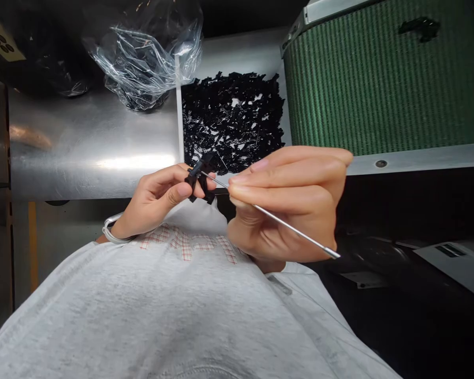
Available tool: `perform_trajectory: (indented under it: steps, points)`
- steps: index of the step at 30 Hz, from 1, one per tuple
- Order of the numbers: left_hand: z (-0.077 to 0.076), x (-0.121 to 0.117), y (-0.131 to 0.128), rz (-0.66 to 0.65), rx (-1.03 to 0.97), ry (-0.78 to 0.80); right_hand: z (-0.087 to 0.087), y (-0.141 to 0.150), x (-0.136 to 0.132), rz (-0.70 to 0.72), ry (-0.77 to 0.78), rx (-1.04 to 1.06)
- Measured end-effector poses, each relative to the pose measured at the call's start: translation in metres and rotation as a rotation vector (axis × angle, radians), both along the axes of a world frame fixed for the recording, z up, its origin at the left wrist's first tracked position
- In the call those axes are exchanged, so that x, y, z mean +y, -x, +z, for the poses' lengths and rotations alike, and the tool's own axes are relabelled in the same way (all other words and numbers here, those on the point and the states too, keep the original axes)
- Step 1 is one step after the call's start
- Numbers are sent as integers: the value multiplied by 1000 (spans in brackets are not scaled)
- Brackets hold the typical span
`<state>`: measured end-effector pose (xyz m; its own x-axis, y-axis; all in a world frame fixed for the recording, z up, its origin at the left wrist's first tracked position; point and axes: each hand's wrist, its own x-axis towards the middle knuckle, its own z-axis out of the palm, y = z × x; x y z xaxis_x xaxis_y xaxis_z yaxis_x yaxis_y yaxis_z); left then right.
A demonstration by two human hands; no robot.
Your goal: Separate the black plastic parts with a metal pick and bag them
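Note:
My left hand (158, 195) is closed on a small black plastic part (203, 171), pinched between thumb and fingers in front of my chest. A thin metal rod (288, 226) runs through the closed fingers of my right hand (292, 200). The rod's narrow far end meets the black part or lies just before it; I cannot tell whether it enters it. Its thicker near end sticks out below my right hand. Just beyond both hands, a white tray (179, 116) holds a spread of many small black parts (237, 116).
A clear plastic bag (142, 63) with dark contents sits on the metal table (90, 142) at the back left. To the right is a green ribbed conveyor belt (359, 89) with a metal edge. One black piece (418, 27) lies on the belt.

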<state>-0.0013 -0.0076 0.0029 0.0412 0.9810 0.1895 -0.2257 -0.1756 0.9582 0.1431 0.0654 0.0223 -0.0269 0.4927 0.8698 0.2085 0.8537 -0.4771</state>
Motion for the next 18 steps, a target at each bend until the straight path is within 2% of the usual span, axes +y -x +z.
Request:
perform_trajectory:
  steps: [7,9,13,18]
  points:
    - [-2,-1,0,-9,-17,28,-2,14,4,-73,-66,123]
    - [-3,-1,0,-7,-23,32,-3,10,5,-39,-61,133]
    - [-4,-1,1,-2,-20,50,-5,-2,4,133,2,-31]
    - [-4,-1,1,6,1,68,-4,-3,0,70,10,14]
